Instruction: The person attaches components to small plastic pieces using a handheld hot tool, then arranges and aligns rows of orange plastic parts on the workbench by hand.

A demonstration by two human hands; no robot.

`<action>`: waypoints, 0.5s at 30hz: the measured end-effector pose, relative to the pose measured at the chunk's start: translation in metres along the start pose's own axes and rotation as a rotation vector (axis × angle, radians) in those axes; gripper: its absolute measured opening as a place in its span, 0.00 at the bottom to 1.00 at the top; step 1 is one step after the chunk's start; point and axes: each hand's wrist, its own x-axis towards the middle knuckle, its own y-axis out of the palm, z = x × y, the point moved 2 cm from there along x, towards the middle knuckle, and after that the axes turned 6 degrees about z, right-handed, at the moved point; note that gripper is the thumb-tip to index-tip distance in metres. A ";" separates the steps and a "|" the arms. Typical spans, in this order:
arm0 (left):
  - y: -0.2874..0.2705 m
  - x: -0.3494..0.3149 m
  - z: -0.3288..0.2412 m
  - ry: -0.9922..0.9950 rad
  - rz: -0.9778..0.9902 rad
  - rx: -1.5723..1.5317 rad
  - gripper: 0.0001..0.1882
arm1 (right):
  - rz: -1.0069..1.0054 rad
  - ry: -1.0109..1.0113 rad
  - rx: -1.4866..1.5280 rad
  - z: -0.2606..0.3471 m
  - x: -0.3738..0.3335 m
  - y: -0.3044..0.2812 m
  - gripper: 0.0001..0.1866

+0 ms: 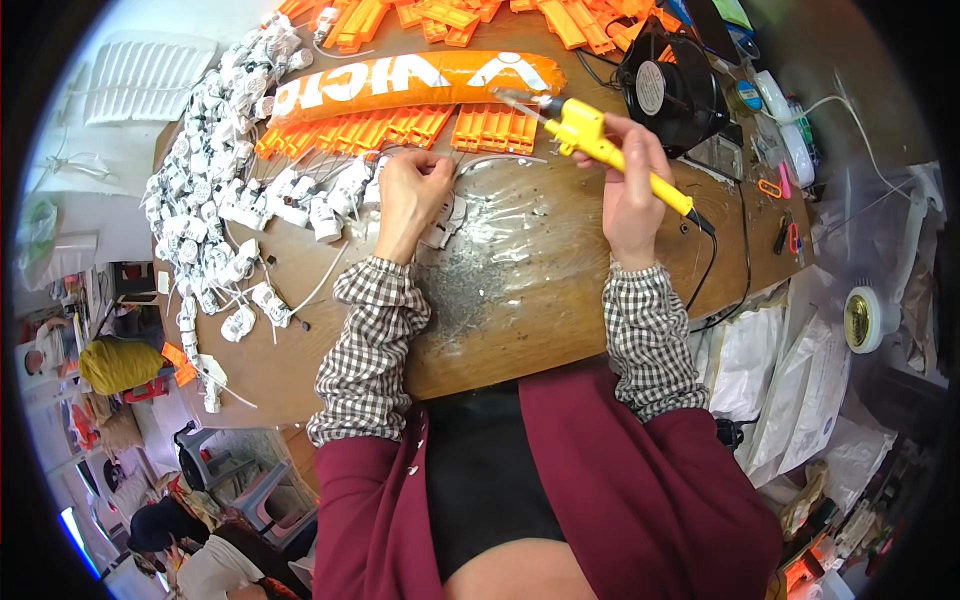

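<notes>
In my right hand point(634, 190) is a yellow soldering iron point(610, 150), its metal tip pointing left over the front edge of a long orange inflated tube point(420, 82). A black cord runs from its handle. My left hand point(412, 195) is closed in a pinch above the table, and what its fingers hold is hidden. Beside that hand lie white plastic fittings with wires point(325, 215). A thin pale wire point(500, 159) stretches rightward from near its fingertips. Orange plastic channel pieces point(495, 128) stand in a row under the tube.
A large heap of white fittings point(200, 190) covers the table's left side. More orange pieces point(440, 18) lie at the back. A black fan point(675, 90) stands back right, with scissors point(794, 238) near the right edge. Dark crumbs point(465, 290) dot the brown tabletop point(540, 320). Another person point(215, 560) sits lower left.
</notes>
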 end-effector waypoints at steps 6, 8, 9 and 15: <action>-0.005 0.010 0.002 -0.111 0.120 -0.005 0.17 | 0.318 -0.227 -0.576 0.001 -0.003 0.031 0.09; -0.004 0.012 0.004 -0.124 0.166 0.025 0.17 | 0.330 -0.243 -0.585 -0.001 -0.002 0.033 0.09; -0.004 0.012 0.005 -0.124 0.165 0.024 0.17 | 0.343 -0.259 -0.594 -0.002 -0.002 0.034 0.09; -0.004 0.012 0.001 -0.126 0.182 0.042 0.17 | 0.371 -0.267 -0.605 -0.004 -0.001 0.034 0.09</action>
